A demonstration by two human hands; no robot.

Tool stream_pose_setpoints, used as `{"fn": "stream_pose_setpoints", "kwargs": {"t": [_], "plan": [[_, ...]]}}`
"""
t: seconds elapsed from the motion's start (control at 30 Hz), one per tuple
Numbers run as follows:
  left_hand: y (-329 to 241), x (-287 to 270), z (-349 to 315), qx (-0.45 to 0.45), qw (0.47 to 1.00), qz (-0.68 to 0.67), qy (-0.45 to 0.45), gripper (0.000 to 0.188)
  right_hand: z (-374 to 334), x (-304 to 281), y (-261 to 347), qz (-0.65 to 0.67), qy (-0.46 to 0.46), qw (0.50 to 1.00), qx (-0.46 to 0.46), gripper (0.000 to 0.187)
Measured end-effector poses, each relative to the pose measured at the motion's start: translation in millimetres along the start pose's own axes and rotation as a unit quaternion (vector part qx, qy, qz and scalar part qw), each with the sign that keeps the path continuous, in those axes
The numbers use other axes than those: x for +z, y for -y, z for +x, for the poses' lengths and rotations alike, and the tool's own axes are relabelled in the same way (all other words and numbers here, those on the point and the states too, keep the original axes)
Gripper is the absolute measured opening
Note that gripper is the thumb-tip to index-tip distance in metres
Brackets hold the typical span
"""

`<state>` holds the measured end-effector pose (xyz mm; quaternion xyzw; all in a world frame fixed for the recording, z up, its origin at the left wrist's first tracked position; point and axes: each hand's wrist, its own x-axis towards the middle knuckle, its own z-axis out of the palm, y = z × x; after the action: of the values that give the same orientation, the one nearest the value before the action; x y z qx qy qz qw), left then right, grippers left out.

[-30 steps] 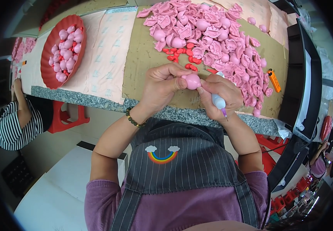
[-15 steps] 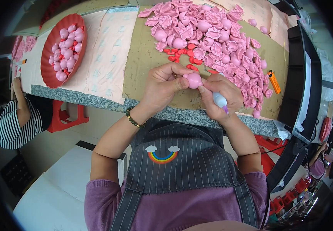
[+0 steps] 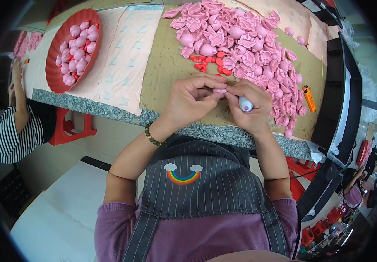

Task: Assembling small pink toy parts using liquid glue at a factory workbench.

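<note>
OK, both hands busy; left hand (image 3: 191, 99) has the pink bit (image 3: 219, 91) pinched betw. thumb & fingers; right hand (image 3: 253, 99) meets it there, thumb & forefinger closed on the near edge, w/ the pale bottle (image 3: 245, 104) tucked in the same grip; so the bit's up in the air over the table (image 3: 160, 94), approx. in front of the apron (image 3: 197, 187), short of the red bits (image 3: 208, 61) & the big pink pile (image 3: 236, 37); bowl (image 3: 53, 54) of pink balls off to the left.

To do it well, I'd say: press w/ thumb pads, light & even, edges lined up; it looks soft, so a hard squeeze could prob. warp it; let the left hand steady it, right hand do the fine work; bottle tip well off the pink, else poss. smears.

Hard to see, tho: fingers cover most of the bit, so can't tell its shape or how the edges sit; bottle's mostly inside the fist, far end hidden; co-worker (image 3: 11, 135) at left is dim at the rim, hands blurry.
</note>
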<state>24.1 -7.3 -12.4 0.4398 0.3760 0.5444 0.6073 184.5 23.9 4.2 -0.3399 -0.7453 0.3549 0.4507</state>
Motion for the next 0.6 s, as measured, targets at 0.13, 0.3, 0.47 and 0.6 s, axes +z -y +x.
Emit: {"fn": "stream_pose_setpoints", "kwargs": {"t": [0.13, 0.3, 0.47, 0.6], "plan": [[-0.8, 0.0, -0.7, -0.022, 1.0, 0.014, -0.004, 0.024, -2.7, 1.2, -4.0, -0.031, 0.01, 0.999, -0.029, 0.009], [-2.9, -0.6, -0.7, -0.045, 0.998, 0.042, -0.012, 0.018, -3.8, 3.3, -4.0, -0.046, 0.004, 0.998, -0.044, 0.013], [-2.3, -1.2, -0.2, -0.044, 0.998, 0.052, -0.012, 0.019, -2.6, 2.2, -4.3, -0.034, 0.01, 0.999, -0.029, 0.012], [-0.3, -2.9, -1.1, -0.042, 0.997, 0.059, -0.011, 0.021, -1.5, 2.1, -3.4, -0.026, 0.019, 0.999, -0.021, 0.011]]}}
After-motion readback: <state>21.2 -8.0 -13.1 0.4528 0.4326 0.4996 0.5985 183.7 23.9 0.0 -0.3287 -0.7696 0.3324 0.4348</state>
